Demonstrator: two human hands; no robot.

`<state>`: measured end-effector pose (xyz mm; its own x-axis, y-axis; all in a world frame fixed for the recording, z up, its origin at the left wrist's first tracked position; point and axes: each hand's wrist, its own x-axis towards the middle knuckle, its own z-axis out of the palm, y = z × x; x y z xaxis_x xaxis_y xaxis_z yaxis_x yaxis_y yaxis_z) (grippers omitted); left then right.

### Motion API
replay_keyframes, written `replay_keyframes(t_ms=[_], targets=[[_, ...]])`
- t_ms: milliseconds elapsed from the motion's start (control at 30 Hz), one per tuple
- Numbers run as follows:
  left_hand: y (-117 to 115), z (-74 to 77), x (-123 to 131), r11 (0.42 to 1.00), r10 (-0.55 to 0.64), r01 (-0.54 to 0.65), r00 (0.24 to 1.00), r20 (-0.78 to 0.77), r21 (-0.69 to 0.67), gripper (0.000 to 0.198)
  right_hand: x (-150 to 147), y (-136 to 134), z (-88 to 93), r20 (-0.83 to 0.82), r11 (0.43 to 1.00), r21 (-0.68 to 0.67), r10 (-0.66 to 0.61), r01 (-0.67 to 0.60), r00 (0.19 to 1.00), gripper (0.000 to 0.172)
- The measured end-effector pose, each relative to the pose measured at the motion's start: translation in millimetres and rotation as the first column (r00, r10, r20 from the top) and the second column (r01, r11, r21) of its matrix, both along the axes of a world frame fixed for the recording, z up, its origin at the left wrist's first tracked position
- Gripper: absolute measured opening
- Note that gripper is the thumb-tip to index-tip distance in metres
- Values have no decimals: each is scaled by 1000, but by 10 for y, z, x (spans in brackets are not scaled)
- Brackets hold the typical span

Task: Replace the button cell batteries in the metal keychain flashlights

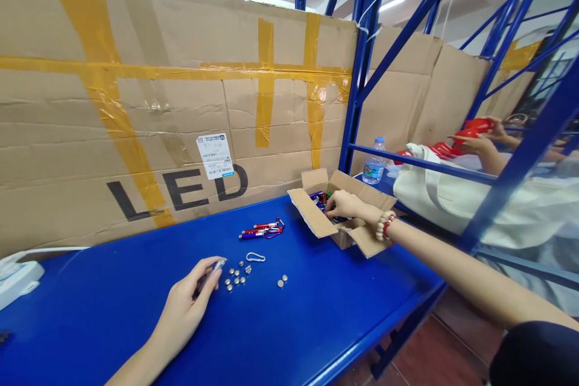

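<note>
My left hand (192, 295) is closed around a small keychain flashlight (219, 265) just above the blue table; its silvery end sticks out past my thumb and fingers. Several button cells (236, 281) lie right beside that hand. A silver carabiner clip (256, 257) rests a little behind them. My right hand (346, 205) reaches into an open cardboard box (312, 217), its fingers curled down among small coloured flashlights (319, 198). Whatever those fingertips grip is hidden. Red and purple keychain flashlights (262, 230) with clips lie between the box and the cardboard wall.
A cardboard wall (172, 108) marked LED stands behind the blue table (280, 338). Blue rack posts (359, 72) rise at the right. Beyond them are a water bottle (374, 163), white cloth (434, 193) and another person's hands with red items (473, 132). A white power strip (18, 283) sits left.
</note>
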<state>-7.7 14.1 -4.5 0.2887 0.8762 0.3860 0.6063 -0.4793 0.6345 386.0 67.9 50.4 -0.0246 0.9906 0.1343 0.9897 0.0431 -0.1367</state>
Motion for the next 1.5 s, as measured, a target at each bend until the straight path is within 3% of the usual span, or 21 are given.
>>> replay_keyframes(t_ms=[167, 233, 300, 400, 567, 700, 767, 867, 933, 1000, 1067, 1167, 1367, 1500], targets=[[-28, -16, 21, 999, -46, 46, 998, -39, 3, 32, -310, -199, 248, -152, 978, 207, 51, -18, 987, 21], [-40, -23, 26, 999, -51, 50, 997, -56, -11, 30, -577, -326, 324, -346, 952, 298, 175, -69, 922, 18], [-53, -26, 24, 998, -59, 58, 996, -64, -28, 28, -888, -460, 354, -464, 920, 331, 352, -209, 813, 17], [-67, -21, 15, 994, -97, 94, 994, -54, -50, 25, -1317, -594, 314, -552, 873, 297, 487, -387, 677, 19], [-67, -17, -10, 990, -136, 134, 990, -27, -51, 23, -1725, -497, 123, -719, 840, 174, 465, -514, 517, 25], [-74, -15, -32, 984, -169, 167, 985, -31, -58, 23, -1852, -389, 21, -754, 838, 136, 434, -528, 494, 26], [-87, -4, -41, 982, -180, 178, 983, -30, -66, 22, -1799, -367, 40, -688, 858, 186, 462, -479, 559, 25], [-110, 17, -54, 982, -178, 175, 983, -36, -73, 23, -1466, -309, 153, -476, 891, 346, 438, -295, 763, 23], [-117, 20, -59, 982, -177, 174, 983, -41, -76, 24, -1096, -242, 241, -311, 884, 452, 282, -120, 908, 22], [-112, 9, -57, 982, -176, 173, 983, -41, -77, 24, -692, -169, 297, -139, 913, 409, 55, 7, 989, 20], [-96, -15, -47, 983, -170, 167, 985, -30, -74, 25, -341, -105, 299, 61, 956, 271, -138, 116, 989, 17], [-65, -56, -23, 991, -120, 121, 992, 25, -57, 28, -13, -43, 216, 246, 975, 112, -216, 193, 945, 14], [-8, -71, -2, 997, -64, 66, 995, 77, -26, 31, 56, -22, 91, 319, 990, 76, -140, 122, 937, 27], [4, -48, 9, 999, -50, 51, 996, 67, -18, 30, -5, 4, 88, 305, 997, -78, 3, 22, 952, 18]])
